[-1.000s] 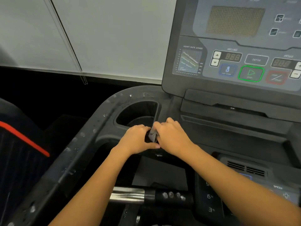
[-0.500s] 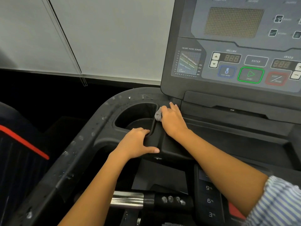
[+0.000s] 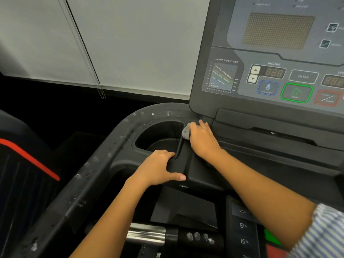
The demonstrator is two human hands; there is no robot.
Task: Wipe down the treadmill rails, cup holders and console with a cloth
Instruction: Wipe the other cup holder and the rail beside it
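Observation:
My right hand grips a small grey cloth and holds it against the right rim of the black cup holder, just below the console's lower left corner. My left hand rests on the front rim of the cup holder, fingers hooked over its inner edge and thumb stretched out to the right. The left rail curves round the cup holder and carries several pale droplets or smudges.
A chrome and black handlebar crosses below my arms. A strip of incline keys lies at the lower right. Another machine with a red stripe stands to the left. White blinds hang behind.
A second ago both hands met at the cup holder's front rim with the cloth between them. My right hand then carried the cloth up along the right rim; my left hand stayed.

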